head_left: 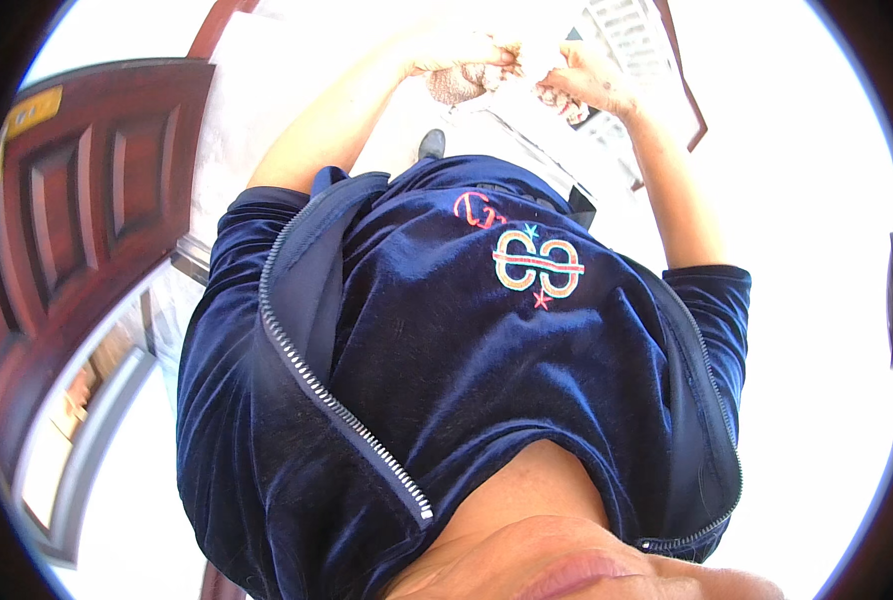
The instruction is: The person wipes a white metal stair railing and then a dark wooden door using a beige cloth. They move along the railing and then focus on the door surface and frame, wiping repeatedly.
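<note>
Up at the far edge of the head view, my left hand (477,52) is closed, its fingertips pinched together. Below it hangs a brown speckled cloth (457,86), which looks soft and bunched. My right hand (589,80) is closed too, with a crumpled brown-and-white patterned piece (563,104) bulging out beneath its fingers. Glare washes out the space between the hands, so I cannot tell whether both pieces are one cloth. Both my forearms are bare below dark blue velvet sleeves.
A dark red-brown panelled door (97,190) with a yellow plate (35,112) stands at the left. A grey frame (97,450) leans lower left. One dark shoe (432,144) shows below my hands. A red-brown edge (689,85) runs along the far right, beside a pale gridded surface (629,35).
</note>
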`<state>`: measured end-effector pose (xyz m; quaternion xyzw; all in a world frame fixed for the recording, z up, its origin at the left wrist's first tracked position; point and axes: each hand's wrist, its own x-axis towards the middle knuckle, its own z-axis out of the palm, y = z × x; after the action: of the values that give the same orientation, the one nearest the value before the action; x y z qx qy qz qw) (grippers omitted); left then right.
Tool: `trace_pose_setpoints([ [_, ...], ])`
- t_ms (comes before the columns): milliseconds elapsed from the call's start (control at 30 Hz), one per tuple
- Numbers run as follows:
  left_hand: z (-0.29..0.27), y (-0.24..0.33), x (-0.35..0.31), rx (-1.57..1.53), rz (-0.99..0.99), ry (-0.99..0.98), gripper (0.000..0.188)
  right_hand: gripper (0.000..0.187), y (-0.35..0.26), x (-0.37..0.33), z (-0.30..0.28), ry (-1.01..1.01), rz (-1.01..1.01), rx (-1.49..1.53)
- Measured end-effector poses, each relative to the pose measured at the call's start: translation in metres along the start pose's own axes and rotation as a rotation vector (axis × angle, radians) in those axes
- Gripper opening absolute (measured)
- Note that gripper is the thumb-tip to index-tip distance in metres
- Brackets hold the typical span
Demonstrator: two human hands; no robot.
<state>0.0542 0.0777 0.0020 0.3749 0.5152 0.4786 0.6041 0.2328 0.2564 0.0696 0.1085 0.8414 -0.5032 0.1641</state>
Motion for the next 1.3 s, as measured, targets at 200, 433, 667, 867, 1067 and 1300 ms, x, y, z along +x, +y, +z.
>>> trace_pose_setpoints([
  [200, 0.006, 0.072, -0.064, -0.113, 0.221, 0.510, 0.027, 0.035, -0.058, 0.057, -0.049, 0.020, -0.495, 0.025],
  [433, 0.082, 0.085, -0.096, 0.352, 0.889, 1.302, 0.031, 0.052, -0.144, -0.002, -0.059, 0.188, -0.648, -0.381],
  [667, 0.105, 0.064, -0.051, 0.773, 0.801, 1.505, 0.016, 0.057, -0.106, 0.005, -0.014, 0.093, -0.510, -0.485],
  [867, 0.052, 0.039, -0.047, 0.894, 0.761, 1.566, 0.010, 0.052, -0.098, 0.068, -0.012, -0.019, -0.601, -0.401],
  [1067, 0.046, 0.028, -0.051, 0.252, 0.520, 1.451, 0.011, 0.046, -0.122, 0.096, 0.012, 0.183, -0.638, -0.795],
  [1300, 0.074, 0.031, -0.086, -0.338, 0.825, 1.125, 0.023, 0.053, -0.182, 0.048, 0.007, 0.019, -0.863, -0.558],
])
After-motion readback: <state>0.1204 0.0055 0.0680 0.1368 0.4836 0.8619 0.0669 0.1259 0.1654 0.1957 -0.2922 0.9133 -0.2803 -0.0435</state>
